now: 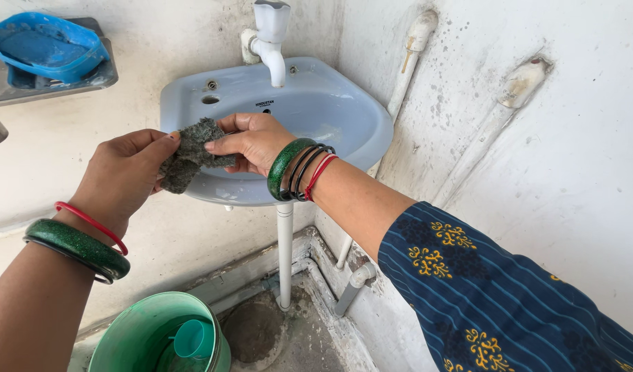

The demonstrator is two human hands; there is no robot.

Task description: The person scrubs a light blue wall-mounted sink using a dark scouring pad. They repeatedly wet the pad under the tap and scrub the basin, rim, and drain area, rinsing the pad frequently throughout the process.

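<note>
The scrubbing pad (191,155) was a dull grey-green, coarse and fibrous, its edges ragged and its shape crumpled rather than flat. It hung in the air in front of the pale blue corner basin (330,110), just below the white tap (269,38), stretched between both hands. The left hand (123,176) pinched the pad's left end, thumb on top and the other fingers (151,141) curled behind it. The right hand (251,141) gripped the right end, its fingers closed over the top edge and partly hiding that side of the pad. Green, red and dark bangles sat on both wrists. A green bucket (147,331) stood on the floor below, and a blue soap dish (44,45) rested on a wall shelf.
</note>
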